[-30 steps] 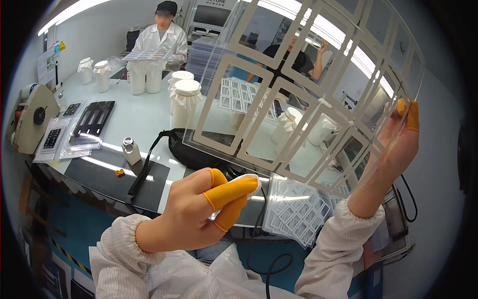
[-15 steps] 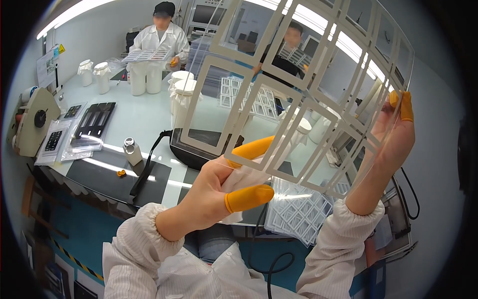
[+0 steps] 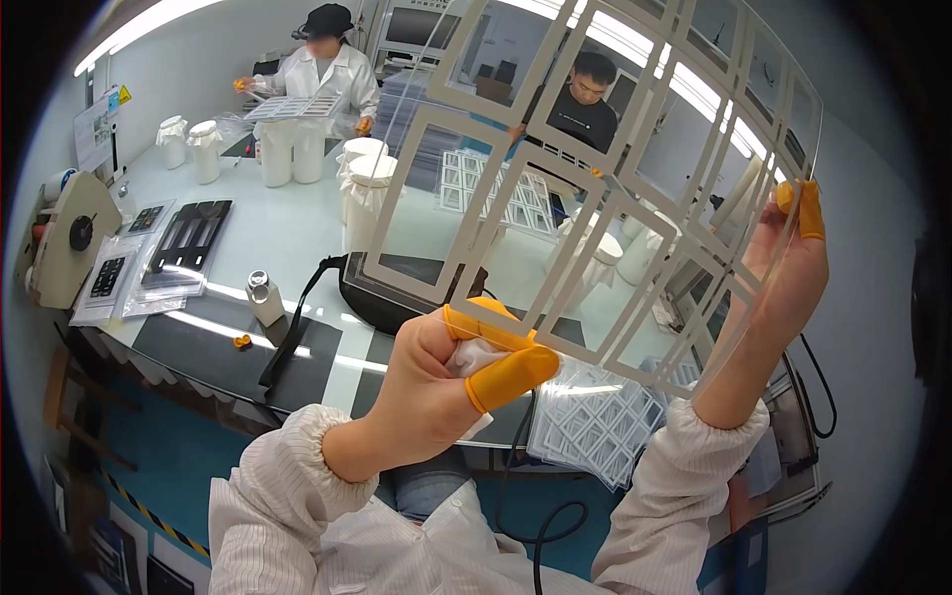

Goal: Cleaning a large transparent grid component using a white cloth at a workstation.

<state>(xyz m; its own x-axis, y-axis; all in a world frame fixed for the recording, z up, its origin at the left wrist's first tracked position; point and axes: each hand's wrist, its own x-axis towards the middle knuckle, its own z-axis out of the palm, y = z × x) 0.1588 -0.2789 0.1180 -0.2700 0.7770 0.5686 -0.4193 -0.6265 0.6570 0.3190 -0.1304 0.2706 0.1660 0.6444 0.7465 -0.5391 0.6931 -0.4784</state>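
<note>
A large clear sheet [image 3: 617,171] printed with several pale rectangular frames is held up in front of me, tilted. My right hand [image 3: 793,253], in orange finger cots, grips the sheet's right edge. At its lower left edge, my left hand [image 3: 426,382] is closed round a crumpled white cloth [image 3: 474,357]. Orange cots cover its thumb and forefinger, which meet at the sheet's edge; whether they pinch the sheet itself I cannot tell. Below the sheet lies a stack of similar framed sheets [image 3: 595,421], at the table's near edge.
A black bag [image 3: 372,293] with a strap lies behind my left hand. A small bottle [image 3: 264,297], black panels [image 3: 188,243] and a beige dispenser [image 3: 74,248] stand left. White cloth-covered jars [image 3: 372,183] are farther back. Two people work across the table, one seen through the sheet.
My left thumb and forefinger have closed together at the sheet's lower edge, the cloth now bunched between them. The sheet and right hand stay nearly still. The coated co-worker's hand has moved out left.
</note>
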